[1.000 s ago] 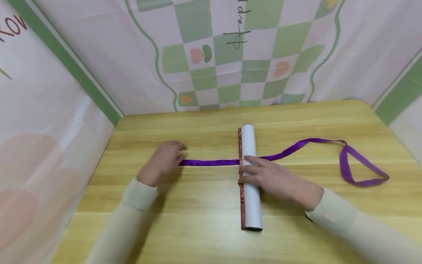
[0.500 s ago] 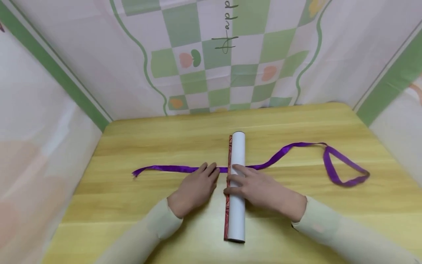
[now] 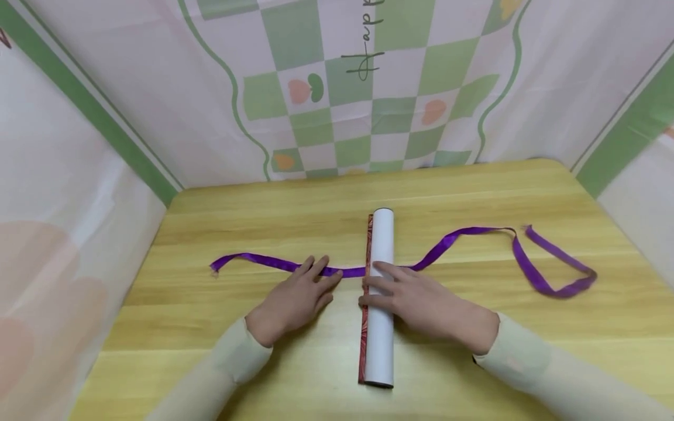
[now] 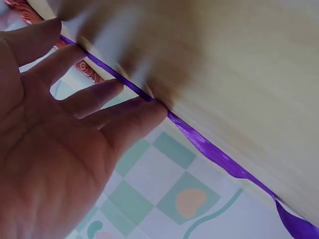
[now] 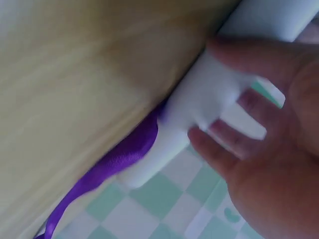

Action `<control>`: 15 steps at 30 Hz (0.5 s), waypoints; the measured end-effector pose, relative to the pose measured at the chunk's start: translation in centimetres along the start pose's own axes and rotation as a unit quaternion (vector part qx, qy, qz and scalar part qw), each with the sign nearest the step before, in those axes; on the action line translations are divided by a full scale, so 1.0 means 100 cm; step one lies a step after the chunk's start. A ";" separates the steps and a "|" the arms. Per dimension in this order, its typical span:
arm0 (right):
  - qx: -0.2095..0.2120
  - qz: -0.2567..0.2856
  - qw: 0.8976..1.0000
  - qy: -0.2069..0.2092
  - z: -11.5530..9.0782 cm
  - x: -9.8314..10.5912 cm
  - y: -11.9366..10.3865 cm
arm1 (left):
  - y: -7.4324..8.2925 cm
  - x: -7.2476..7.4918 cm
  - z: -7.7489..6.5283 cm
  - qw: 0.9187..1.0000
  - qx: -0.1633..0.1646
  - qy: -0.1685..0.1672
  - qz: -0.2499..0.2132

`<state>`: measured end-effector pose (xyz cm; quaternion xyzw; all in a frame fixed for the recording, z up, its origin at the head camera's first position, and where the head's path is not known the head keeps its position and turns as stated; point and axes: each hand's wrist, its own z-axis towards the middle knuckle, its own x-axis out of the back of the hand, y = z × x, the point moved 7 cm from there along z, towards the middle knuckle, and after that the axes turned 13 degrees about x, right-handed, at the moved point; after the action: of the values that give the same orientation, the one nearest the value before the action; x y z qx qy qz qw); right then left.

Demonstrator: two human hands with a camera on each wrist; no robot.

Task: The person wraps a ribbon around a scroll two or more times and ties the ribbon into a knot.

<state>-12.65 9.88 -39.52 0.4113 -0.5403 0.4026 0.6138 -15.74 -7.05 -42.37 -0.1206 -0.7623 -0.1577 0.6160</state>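
A white roll point(image 3: 380, 345) with a red patterned edge strip along its left side, resembling a rolled-up scroll, lies lengthwise on the table. Underneath it runs a purple ribbon point(image 3: 532, 275), coming out on both sides. My right hand point(image 3: 426, 298) holds the roll at its middle, fingers bent over the top and thumb on the right side, as the right wrist view shows. Left of the roll, my left hand point(image 3: 295, 301) rests with spread fingers on the ribbon; in the left wrist view the fingertips point(image 4: 157, 107) touch the purple band point(image 4: 214, 152).
The wooden table point(image 3: 253, 222) meets a fabric backdrop point(image 3: 353, 128) with green and white checks at its far edge. Pale fabric walls stand at left and right. The ribbon's right part bends into an open loop, and its frayed left end point(image 3: 216, 268) lies on the table.
My left hand went from the ribbon's left end to near the roll, then slid slightly back left. The ribbon's far right end has shifted, opening its loop. My right hand stays on the roll.
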 end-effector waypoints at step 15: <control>-0.263 0.028 0.964 -0.021 -0.106 0.000 0.146 | -0.006 -0.003 -0.003 0.999 0.012 -0.022 0.020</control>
<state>-22.79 24.78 -39.33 0.2284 -0.6516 0.2546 0.6771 -15.61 -7.78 -42.67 -0.1320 -0.7748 -0.1334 0.6037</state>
